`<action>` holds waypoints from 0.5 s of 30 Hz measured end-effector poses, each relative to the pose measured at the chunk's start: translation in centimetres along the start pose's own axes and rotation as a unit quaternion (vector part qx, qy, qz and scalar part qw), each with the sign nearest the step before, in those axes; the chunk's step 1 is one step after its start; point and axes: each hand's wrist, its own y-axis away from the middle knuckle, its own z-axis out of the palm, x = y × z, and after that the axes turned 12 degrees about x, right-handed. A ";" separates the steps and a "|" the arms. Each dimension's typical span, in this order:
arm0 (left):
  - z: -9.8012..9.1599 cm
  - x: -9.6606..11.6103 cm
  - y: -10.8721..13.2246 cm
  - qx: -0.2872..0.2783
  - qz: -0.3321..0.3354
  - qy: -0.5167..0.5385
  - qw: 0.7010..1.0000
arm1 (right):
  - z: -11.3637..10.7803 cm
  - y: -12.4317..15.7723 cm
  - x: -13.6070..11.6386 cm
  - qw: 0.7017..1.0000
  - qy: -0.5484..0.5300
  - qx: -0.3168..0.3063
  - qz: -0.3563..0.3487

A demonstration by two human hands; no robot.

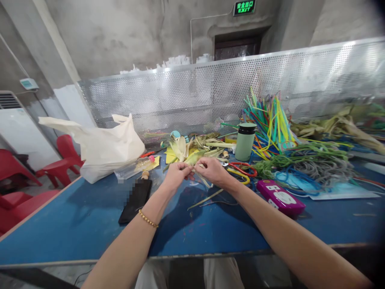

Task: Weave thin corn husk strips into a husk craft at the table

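Observation:
Both hands meet over the blue table (75, 224), a little past its middle. My left hand (177, 173) and my right hand (213, 170) are closed in a pinch on a pale yellow-green corn husk strip (194, 167) held between them. A thin strip of the husk (207, 196) trails down from the hands onto the table. Just behind the hands lies a pile of loose corn husks (192, 146). A gold bead bracelet (148, 218) circles my left wrist.
A black phone (135, 195) lies left of my hands, a white bag (102, 148) beyond it. Red scissors (242, 168), a green flask (245, 141), a magenta power strip (280, 197) and heaps of coloured cords (300, 160) are at right. A perforated metal screen (210, 96) backs the table.

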 end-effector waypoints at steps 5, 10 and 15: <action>-0.2 -0.1 -0.1 -0.017 0.000 0.015 1.000 | 0.3 0.0 0.1 1.000 0.003 0.005 -0.005; -0.2 -0.2 -0.3 -0.004 0.010 -0.020 1.000 | 0.2 0.2 -0.1 1.000 -0.018 -0.020 -0.005; -0.3 -0.3 -0.5 0.013 0.033 -0.056 0.998 | 0.2 0.2 0.0 0.999 -0.028 -0.032 -0.013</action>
